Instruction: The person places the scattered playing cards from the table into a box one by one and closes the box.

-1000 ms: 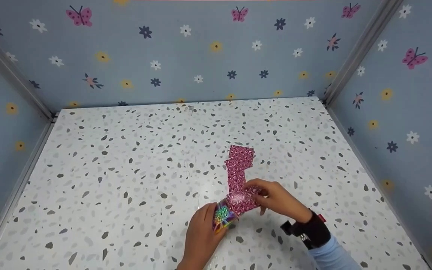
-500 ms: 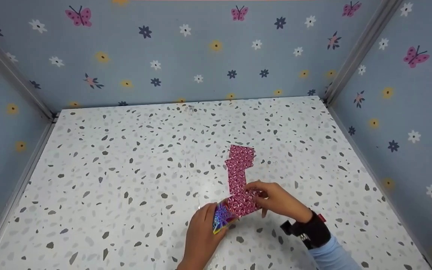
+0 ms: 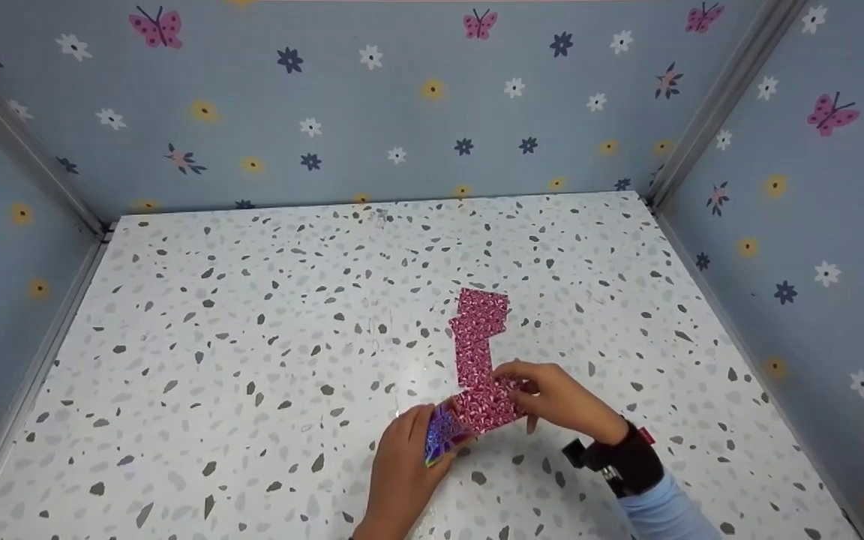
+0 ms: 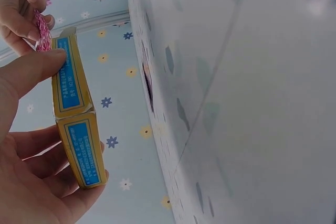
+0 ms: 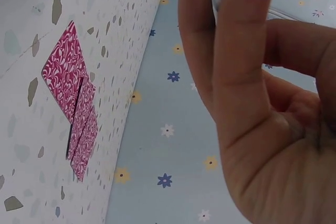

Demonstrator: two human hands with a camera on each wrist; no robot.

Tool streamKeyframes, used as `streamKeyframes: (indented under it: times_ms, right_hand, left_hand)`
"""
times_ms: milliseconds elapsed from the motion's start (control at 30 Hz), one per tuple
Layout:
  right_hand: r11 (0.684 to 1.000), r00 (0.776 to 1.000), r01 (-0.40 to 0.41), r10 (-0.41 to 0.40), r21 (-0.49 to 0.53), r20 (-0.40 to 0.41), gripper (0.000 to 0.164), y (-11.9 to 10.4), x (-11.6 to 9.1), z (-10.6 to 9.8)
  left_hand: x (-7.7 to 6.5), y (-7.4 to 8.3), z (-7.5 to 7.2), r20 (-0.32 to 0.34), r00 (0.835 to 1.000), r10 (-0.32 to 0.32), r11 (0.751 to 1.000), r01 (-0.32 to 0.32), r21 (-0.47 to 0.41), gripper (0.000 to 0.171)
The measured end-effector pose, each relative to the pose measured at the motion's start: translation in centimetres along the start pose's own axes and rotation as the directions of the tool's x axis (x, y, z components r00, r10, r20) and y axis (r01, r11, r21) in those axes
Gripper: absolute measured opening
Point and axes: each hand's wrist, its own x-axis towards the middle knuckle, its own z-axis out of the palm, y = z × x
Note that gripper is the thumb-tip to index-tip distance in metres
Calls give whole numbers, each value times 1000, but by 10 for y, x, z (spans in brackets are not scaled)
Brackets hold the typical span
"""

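Note:
My left hand [image 3: 400, 457] grips a small card box [image 3: 443, 433] with a shiny blue-purple front. In the left wrist view its yellow edges and blue printed labels [image 4: 81, 153] show, with the thumb on one side and fingers around the other. My right hand [image 3: 556, 397] pinches a pink-and-white patterned playing card [image 3: 486, 411] at the end of the box. Whether it is one card or a few, I cannot tell. Beyond the hands, several matching playing cards [image 3: 473, 349] lie overlapping in a crooked row on the table.
The white table [image 3: 214, 360] has a grey speckled pattern. Pale blue panels [image 3: 372, 97] with flowers and butterflies enclose its back and both sides. A black strap [image 3: 631, 461] with a small device sits on the right wrist, over a light blue sleeve [image 3: 668, 510].
The box front has shifted in sheen from green to blue-purple, as its tilt changes slightly. My right hand has moved a little to the right with the pinched card. The cards on the table stay put.

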Motion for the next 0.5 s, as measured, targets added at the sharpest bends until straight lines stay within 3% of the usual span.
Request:
streamKeyframes:
  times_ms: [333, 500]
  right_hand:
    - [1000, 1000, -1, 0, 20, 18, 39, 1, 4, 8]
    - [999, 1000, 19, -19, -31, 11, 37, 1, 7, 14]
  left_hand:
    - [-1, 0, 1, -9, 1000, 29, 1000, -30, -5, 65]
    - [-1, -1, 2, -22, 999, 40, 999, -40, -1, 65]
